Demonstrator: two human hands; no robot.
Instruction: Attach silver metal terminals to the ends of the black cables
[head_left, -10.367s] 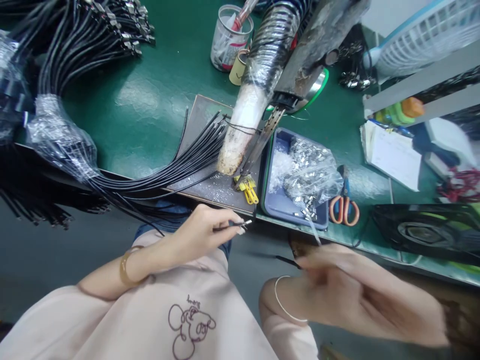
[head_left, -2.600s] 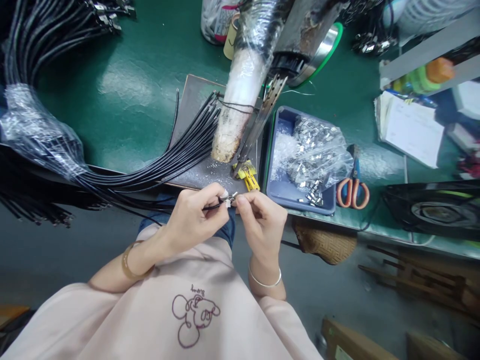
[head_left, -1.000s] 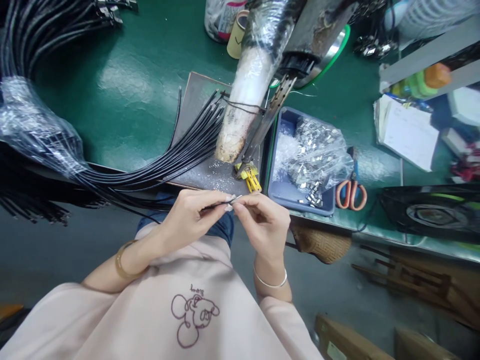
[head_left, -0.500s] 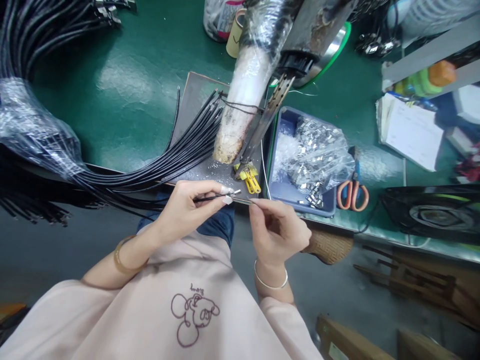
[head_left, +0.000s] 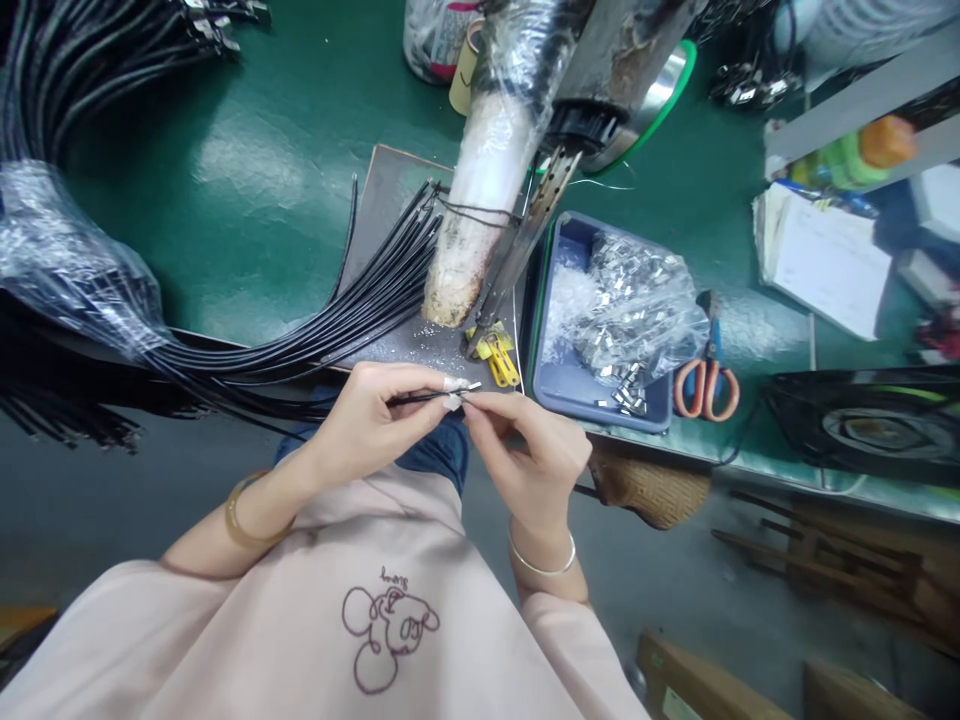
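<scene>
Head view: left hand (head_left: 375,425) pinching a thin black cable (head_left: 416,398) near its end, right hand (head_left: 529,450) fingers pressed on the small metal clip (head_left: 469,387) at the tip, held over the lap just below the counter (head_left: 285,180) edge, close beside the blue tray (head_left: 559,385) of clips.

Pale pink top (head_left: 315,620) filling the lower frame, with a dark maroon line drawing and small script printed at six o'clock. Sleeves ending short of bare forearms. Amber bangle (head_left: 241,515) on the left wrist at eight o'clock; thin silver bangle (head_left: 541,565) on the right wrist. Long, pale nails. Blue denim (head_left: 442,460) showing between the arms.
</scene>
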